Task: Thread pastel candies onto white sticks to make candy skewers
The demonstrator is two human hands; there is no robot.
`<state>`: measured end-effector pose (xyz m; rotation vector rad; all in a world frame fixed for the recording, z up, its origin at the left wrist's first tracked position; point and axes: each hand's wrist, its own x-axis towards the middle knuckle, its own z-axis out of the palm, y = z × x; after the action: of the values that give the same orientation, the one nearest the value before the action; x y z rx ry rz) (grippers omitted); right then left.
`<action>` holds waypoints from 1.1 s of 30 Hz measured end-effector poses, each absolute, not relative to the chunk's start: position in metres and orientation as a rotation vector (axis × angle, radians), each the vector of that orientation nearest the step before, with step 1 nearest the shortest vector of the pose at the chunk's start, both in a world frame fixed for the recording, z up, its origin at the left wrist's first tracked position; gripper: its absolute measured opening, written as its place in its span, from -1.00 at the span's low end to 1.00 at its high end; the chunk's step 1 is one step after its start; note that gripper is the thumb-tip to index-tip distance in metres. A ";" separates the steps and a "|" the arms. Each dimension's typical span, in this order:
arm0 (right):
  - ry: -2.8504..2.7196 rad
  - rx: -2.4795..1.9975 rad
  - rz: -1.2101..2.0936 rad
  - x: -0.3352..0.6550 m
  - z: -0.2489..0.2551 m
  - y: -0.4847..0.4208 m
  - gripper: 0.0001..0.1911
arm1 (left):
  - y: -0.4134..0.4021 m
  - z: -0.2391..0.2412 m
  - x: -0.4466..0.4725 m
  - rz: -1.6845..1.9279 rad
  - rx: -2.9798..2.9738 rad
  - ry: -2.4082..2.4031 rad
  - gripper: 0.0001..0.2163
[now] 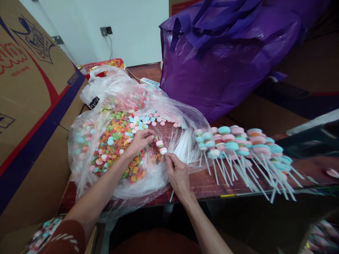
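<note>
- Just off the view's centre, toward seven o'clock, a candy stick [160, 144] is held at a slant between both hands.
- Its lower end is pinched below the white piece by the right hand [178, 173], near six o'clock.
- At its upper end, toward eight, the fingertips of the left hand [141, 142] are drawn close; whether anything is gripped cannot be told.
- It is judged light, its pieces soft and easily dented; the bare shaft is best taken hold of.
- Filled sticks [242, 148] are piled between three and four.
</note>
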<state>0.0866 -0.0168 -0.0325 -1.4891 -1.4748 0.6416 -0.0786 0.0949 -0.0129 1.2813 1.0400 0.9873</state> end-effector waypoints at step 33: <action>-1.501 -1.458 0.621 0.086 -0.032 -0.016 -0.66 | 0.085 0.004 -0.086 0.799 1.566 1.247 -0.90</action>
<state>0.0859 -0.0161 -0.0315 -1.4583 -1.5005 0.6206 -0.0862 0.0848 0.0042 1.5661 1.2473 0.7986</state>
